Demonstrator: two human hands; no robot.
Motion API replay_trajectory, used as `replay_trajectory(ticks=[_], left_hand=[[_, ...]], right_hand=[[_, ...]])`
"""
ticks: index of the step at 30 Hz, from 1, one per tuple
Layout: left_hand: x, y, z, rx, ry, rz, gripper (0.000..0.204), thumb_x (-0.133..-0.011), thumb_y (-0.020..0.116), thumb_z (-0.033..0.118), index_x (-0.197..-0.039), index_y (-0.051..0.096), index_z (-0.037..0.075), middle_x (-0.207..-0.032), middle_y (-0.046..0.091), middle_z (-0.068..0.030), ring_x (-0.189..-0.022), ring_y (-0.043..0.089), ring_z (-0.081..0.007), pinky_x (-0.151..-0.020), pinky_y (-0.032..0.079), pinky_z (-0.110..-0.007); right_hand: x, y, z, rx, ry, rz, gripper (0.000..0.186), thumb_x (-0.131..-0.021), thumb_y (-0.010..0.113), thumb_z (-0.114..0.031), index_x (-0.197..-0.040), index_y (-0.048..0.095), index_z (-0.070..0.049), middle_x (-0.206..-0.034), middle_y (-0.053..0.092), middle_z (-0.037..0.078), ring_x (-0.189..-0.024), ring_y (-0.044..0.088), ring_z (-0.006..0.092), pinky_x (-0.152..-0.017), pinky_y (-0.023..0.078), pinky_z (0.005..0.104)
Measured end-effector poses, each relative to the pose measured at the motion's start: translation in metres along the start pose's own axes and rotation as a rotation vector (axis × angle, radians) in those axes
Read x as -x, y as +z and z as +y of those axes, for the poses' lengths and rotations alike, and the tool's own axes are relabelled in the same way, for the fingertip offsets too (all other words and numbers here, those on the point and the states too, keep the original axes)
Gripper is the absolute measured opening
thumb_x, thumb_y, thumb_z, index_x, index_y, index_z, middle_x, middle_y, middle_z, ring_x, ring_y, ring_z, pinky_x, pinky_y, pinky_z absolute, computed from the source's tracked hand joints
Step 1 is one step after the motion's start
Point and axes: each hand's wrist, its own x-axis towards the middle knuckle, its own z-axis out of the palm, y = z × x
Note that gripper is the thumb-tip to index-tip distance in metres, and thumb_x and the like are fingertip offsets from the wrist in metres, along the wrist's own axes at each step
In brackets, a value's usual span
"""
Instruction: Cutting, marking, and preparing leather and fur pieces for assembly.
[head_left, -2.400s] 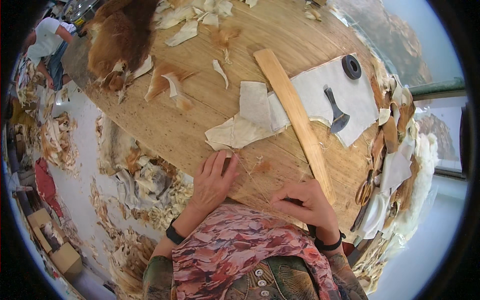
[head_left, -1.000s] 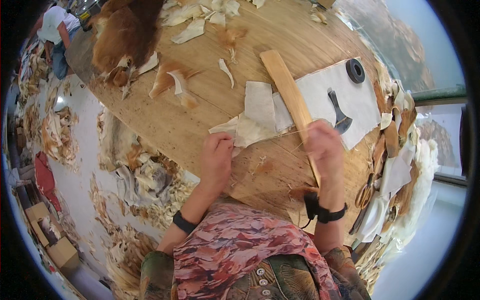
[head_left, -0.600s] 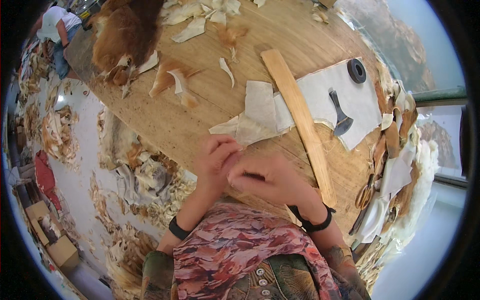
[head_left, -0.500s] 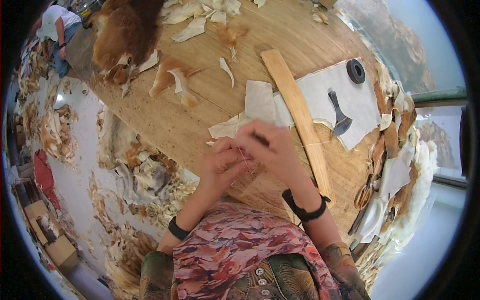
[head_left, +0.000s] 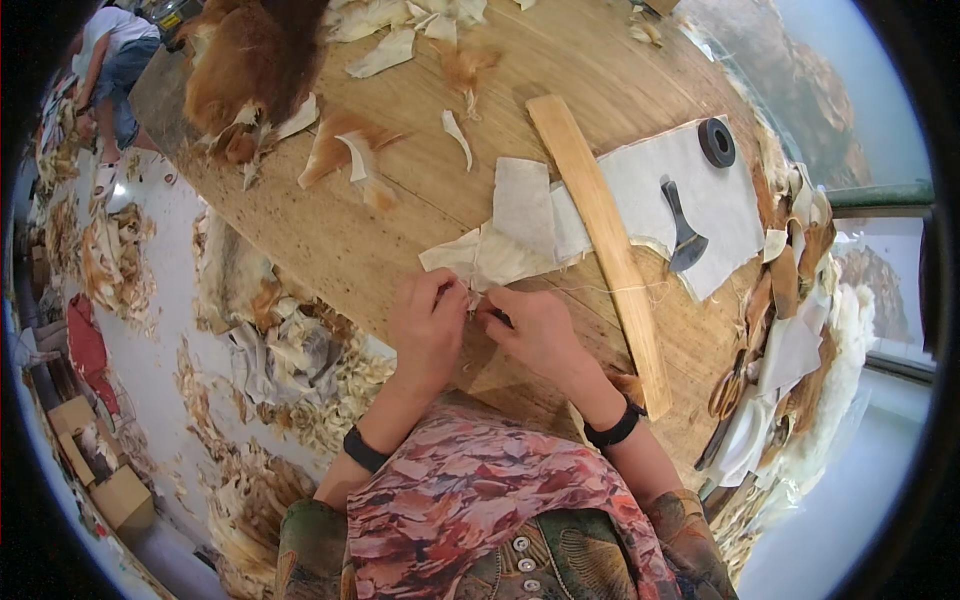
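Observation:
My left hand point(head_left: 428, 330) is closed, pinching pale thread at the near edge of the cream hide pieces point(head_left: 505, 255). Just beside it, my right hand point(head_left: 530, 330) has its fingers bent together round something small that I cannot make out. A loose thread point(head_left: 590, 288) runs rightward across the bent-edged wooden strip point(head_left: 600, 235), which lies over pale hide. On the large white sheet point(head_left: 730, 190) lie a black curved-blade tool point(head_left: 687, 245) and a black ring point(head_left: 717, 142).
Brown fur point(head_left: 235, 75) and hide scraps point(head_left: 380, 50) cover the back of the wooden table point(head_left: 260, 215). Scissors point(head_left: 725, 395) lie among stacked hides at the right. A co-worker point(head_left: 115, 60) bends at the upper left. Hide piles and cardboard boxes point(head_left: 120, 495) are on the floor at left.
Over the last second my right hand has swung left from the wooden strip, met my left hand, then settled slightly right of it. The co-worker's arm has shifted.

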Motion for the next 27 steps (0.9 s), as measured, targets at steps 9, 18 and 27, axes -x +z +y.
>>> replay_trajectory(ticks=[9, 18, 27], left_hand=[[-0.007, -0.001, 0.008, -0.207, 0.181, -0.044, 0.019, -0.069, 0.067, -0.001, -0.088, 0.063, 0.002, -0.093, 0.059, -0.0102, -0.083, 0.058, -0.0284, -0.067, 0.049, -0.037], [-0.004, -0.002, 0.006, -0.010, 0.067, -0.048, 0.018, -0.070, 0.069, -0.002, -0.087, 0.062, 0.000, -0.093, 0.058, -0.0107, -0.081, 0.058, -0.0296, -0.066, 0.049, -0.037], [-0.003, 0.005, 0.013, -0.151, 0.124, -0.111, 0.016, -0.070, 0.062, 0.001, -0.085, 0.058, -0.002, -0.095, 0.054, -0.0127, -0.085, 0.055, -0.0309, -0.069, 0.047, -0.039]], right_hand=[[-0.001, 0.001, -0.004, 0.070, 0.011, 0.009, 0.015, -0.084, 0.060, -0.020, -0.088, 0.060, -0.006, -0.074, 0.064, 0.019, -0.074, 0.063, 0.0394, -0.065, 0.049, 0.0500], [0.000, -0.002, -0.006, 0.030, 0.029, 0.010, 0.017, -0.083, 0.061, -0.021, -0.086, 0.060, -0.004, -0.072, 0.062, 0.021, -0.072, 0.062, 0.0414, -0.063, 0.047, 0.0515], [-0.001, 0.000, -0.005, 0.023, 0.025, 0.027, 0.016, -0.082, 0.061, -0.020, -0.085, 0.060, -0.004, -0.071, 0.063, 0.020, -0.073, 0.062, 0.0410, -0.064, 0.048, 0.0511]])
